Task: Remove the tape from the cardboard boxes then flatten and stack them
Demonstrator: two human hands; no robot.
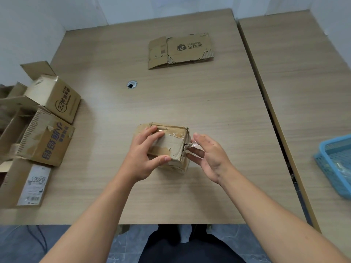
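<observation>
Tape [193,144] peeling seems the step: left hand [144,158] grips the box [171,144], right hand [208,157] pinches the loose end, which next likely needs a steady pull away.

One view only: head-worn wide-angle, facing forward and steeply down at the table [190,103], which fills most of the frame. Far wall [171,8] at 12 o'clock. The table's near edge, the floor [57,243] and the person's legs [190,245] are at 6. Close to the lens, just below centre, are the left hand [140,158] and right hand [210,158], forearms entering from 7 and 5. Second table [303,82] at 3.
</observation>
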